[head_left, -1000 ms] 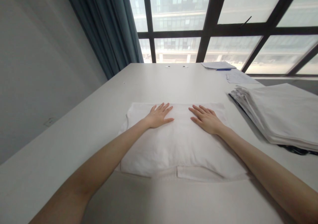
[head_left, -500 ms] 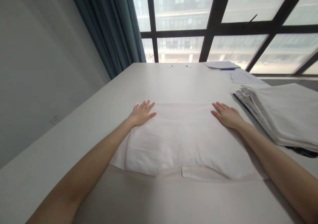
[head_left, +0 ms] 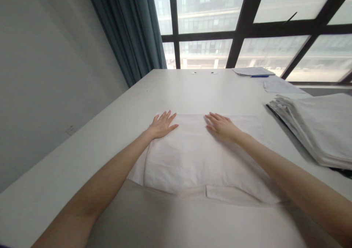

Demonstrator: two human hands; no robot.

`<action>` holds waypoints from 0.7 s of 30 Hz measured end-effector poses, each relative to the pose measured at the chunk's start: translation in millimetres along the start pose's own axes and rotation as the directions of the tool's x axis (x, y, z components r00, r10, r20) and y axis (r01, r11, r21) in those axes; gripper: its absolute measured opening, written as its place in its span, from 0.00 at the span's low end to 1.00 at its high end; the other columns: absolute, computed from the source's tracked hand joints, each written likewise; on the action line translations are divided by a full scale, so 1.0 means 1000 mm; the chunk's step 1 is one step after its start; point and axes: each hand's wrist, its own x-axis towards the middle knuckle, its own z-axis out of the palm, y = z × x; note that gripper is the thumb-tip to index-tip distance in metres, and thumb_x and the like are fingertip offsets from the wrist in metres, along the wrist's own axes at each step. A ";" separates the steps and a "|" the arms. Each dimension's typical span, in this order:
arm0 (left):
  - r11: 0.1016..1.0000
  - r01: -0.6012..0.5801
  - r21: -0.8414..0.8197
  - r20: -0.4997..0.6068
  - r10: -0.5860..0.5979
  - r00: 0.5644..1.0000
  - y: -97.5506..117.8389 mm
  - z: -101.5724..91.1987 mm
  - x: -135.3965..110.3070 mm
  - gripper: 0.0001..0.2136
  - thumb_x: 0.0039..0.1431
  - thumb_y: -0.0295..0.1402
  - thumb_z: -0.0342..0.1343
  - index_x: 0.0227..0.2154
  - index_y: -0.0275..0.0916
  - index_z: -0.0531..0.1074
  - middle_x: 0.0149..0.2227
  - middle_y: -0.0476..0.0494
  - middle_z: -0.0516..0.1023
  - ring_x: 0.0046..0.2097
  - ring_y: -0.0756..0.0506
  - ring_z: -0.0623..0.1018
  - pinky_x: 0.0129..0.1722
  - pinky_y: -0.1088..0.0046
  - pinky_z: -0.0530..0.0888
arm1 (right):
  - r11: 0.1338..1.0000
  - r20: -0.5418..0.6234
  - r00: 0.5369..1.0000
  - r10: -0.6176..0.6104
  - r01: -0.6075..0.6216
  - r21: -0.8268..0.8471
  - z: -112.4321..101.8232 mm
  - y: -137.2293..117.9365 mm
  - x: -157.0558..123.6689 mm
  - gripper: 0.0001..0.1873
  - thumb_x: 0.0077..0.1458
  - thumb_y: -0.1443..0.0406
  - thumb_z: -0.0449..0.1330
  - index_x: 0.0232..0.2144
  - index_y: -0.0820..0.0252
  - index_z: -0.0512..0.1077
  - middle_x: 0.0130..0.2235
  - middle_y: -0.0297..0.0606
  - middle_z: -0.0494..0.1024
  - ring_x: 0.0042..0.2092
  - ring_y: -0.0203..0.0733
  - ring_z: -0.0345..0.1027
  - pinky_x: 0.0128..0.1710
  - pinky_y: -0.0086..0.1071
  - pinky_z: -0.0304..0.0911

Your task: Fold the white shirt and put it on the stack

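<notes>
A folded white cloth (head_left: 187,160) lies flat on the white table in front of me, with some soft wrinkles and layered edges on its near side. My left hand (head_left: 163,125) rests on its far left corner, fingers spread. Toward the middle of the far edge, my right hand (head_left: 221,126) lies palm down on the cloth, its fingers stretched out. Neither hand grips anything. My right forearm passes over the cloth's right part and hides some of it.
On the right side of the white table (head_left: 189,94) sits a stack of folded white cloths (head_left: 321,127) with something dark beneath. Papers (head_left: 253,71) and a blue pen (head_left: 260,76) lie at the far right. Beyond are a window and a blue curtain (head_left: 132,32).
My right hand has slid left along the cloth's far edge, from its right corner toward the middle. My left hand stays at the left corner. The view has shifted slightly.
</notes>
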 end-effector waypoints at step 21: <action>1.000 0.001 -0.005 0.002 -0.001 1.000 0.002 -0.003 -0.001 0.32 0.68 0.52 0.32 0.69 0.40 0.43 0.71 0.37 0.41 0.71 0.38 0.45 0.66 0.50 0.47 | 0.966 -0.022 0.967 0.254 -0.254 -0.039 0.017 0.125 -0.045 0.38 0.64 0.49 0.36 0.66 0.66 0.54 0.68 0.48 0.54 0.69 0.50 0.45 0.66 0.44 0.45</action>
